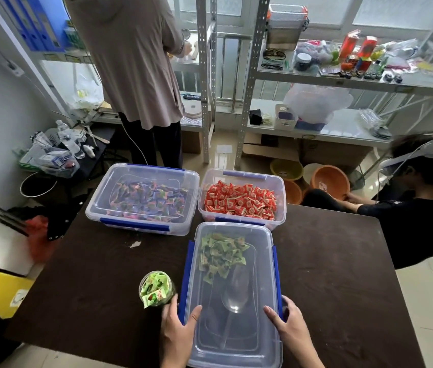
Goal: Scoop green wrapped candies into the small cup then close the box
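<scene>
Green candy box: the clear plastic box [232,293] sits on the dark table [329,274] right in front of the person, its long axis running away from them toward the two other boxes.
Lid: a clear lid [236,341] lies on top of it, seemingly seated; judged from this, scooping is over and closing is under way.
Contents: green wrapped candies [219,257] are heaped at the far end; a clear scoop [236,290] lies inside under the lid, bowl pointing toward the far end.
Latches: blue latches [276,274] run along both long sides and appear flared outward, so probably not yet snapped down.
Left hand: the left hand [178,328] rests at the near-left edge, thumb on the lid, fingers wrapped over the side by the latch; likely placed to press it shut.
Right hand: the right hand [287,325] mirrors it on the near-right edge, thumb on the lid, fingers curled over the blue latch.
Small cup: the small cup [156,288] stands upright just beside the box's left side, filled with green candies, close to the left hand.
Other boxes: a lidded box of mixed-colour candies [143,199] and an open box of red candies [242,199] sit at the table's far side.
</scene>
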Action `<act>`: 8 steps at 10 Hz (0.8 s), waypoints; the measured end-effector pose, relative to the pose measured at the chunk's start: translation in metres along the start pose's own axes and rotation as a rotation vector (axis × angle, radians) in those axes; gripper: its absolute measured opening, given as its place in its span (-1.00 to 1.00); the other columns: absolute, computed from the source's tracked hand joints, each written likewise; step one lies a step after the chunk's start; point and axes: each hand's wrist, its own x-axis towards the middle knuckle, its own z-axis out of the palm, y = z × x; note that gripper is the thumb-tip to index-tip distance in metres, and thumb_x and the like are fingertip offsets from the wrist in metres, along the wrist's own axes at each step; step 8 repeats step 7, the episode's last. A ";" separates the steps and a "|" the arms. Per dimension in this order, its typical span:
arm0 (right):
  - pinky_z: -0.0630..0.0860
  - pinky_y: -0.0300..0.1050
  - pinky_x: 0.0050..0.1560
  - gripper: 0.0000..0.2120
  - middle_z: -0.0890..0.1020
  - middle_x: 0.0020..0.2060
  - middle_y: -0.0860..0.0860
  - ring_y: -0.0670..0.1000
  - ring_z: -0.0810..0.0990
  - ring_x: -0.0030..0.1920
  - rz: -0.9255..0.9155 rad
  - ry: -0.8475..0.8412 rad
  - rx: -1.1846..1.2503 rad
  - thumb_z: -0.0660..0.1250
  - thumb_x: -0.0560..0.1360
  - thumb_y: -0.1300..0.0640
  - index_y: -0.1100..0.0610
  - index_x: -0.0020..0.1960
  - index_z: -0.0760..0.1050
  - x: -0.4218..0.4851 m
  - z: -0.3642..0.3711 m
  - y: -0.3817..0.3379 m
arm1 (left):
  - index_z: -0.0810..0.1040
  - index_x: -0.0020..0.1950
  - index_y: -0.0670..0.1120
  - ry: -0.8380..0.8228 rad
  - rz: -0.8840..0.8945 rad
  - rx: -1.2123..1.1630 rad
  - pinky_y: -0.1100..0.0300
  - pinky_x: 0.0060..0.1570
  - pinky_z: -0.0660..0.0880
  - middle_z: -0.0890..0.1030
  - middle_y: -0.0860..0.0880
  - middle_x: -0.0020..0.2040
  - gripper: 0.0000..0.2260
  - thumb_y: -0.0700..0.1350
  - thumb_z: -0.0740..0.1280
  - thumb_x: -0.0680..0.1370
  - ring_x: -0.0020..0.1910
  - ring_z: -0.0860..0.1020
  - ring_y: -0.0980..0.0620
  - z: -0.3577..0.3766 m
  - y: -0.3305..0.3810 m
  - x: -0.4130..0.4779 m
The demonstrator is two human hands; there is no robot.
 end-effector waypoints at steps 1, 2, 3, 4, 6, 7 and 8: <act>0.41 -0.12 0.29 -0.24 0.56 0.25 0.10 0.05 0.54 0.23 -0.081 0.027 -0.142 0.38 0.47 -0.22 0.17 0.53 0.32 -0.005 0.001 -0.007 | 0.51 0.43 -0.15 0.046 0.080 0.075 0.06 0.31 0.40 0.52 -0.09 0.27 -0.43 0.09 0.46 0.50 0.26 0.50 -0.08 0.002 0.000 0.001; 0.42 -0.27 0.15 -0.35 0.64 0.19 0.09 0.00 0.59 0.19 -0.141 0.030 -0.189 0.38 0.53 -0.12 0.16 0.52 0.36 -0.005 0.000 -0.011 | 0.53 0.40 -0.21 0.048 0.089 0.068 0.10 0.31 0.37 0.55 -0.15 0.30 -0.50 -0.03 0.48 0.52 0.29 0.51 -0.13 0.004 0.006 0.000; 0.37 -0.30 0.02 -0.34 0.62 -0.04 0.03 -0.09 0.53 -0.02 -0.130 0.035 -0.202 0.39 0.53 -0.13 0.17 0.51 0.37 -0.002 -0.002 -0.011 | 0.55 0.36 -0.25 0.059 0.108 0.091 0.09 0.26 0.42 0.57 -0.17 0.23 -0.52 -0.09 0.50 0.50 0.22 0.54 -0.15 0.006 0.006 0.002; 0.36 -0.30 -0.01 -0.28 0.58 -0.10 -0.02 -0.09 0.52 -0.05 -0.128 0.030 -0.248 0.33 0.51 -0.25 0.16 0.52 0.36 -0.005 -0.001 -0.013 | 0.56 0.36 -0.23 0.083 0.119 0.105 0.04 0.24 0.46 0.58 -0.17 0.22 -0.52 -0.07 0.50 0.50 0.21 0.55 -0.15 0.005 0.002 0.004; 0.42 -0.17 0.13 -0.01 0.57 -0.02 0.03 0.05 0.58 0.13 -0.070 0.045 -0.261 0.08 0.33 -0.52 0.11 0.54 0.31 -0.008 0.012 0.000 | 0.46 0.47 -0.17 0.026 0.129 0.036 0.02 0.40 0.34 0.47 -0.19 0.39 -0.52 -0.10 0.42 0.57 0.38 0.44 -0.15 0.004 0.001 0.009; 0.42 -0.22 0.10 -0.03 0.57 0.00 0.01 0.01 0.58 0.10 -0.083 0.035 -0.281 0.15 0.32 -0.50 0.11 0.52 0.33 -0.006 0.010 -0.005 | 0.43 0.49 -0.11 0.032 0.140 -0.019 0.10 0.43 0.28 0.42 -0.17 0.45 -0.52 -0.10 0.41 0.58 0.42 0.39 -0.09 0.003 -0.003 0.009; 0.42 -0.22 0.10 -0.03 0.57 0.00 0.01 0.01 0.58 0.10 -0.083 0.035 -0.281 0.15 0.32 -0.50 0.11 0.52 0.33 -0.006 0.010 -0.005 | 0.43 0.49 -0.11 0.032 0.140 -0.019 0.10 0.43 0.28 0.42 -0.17 0.45 -0.52 -0.10 0.41 0.58 0.42 0.39 -0.09 0.003 -0.003 0.009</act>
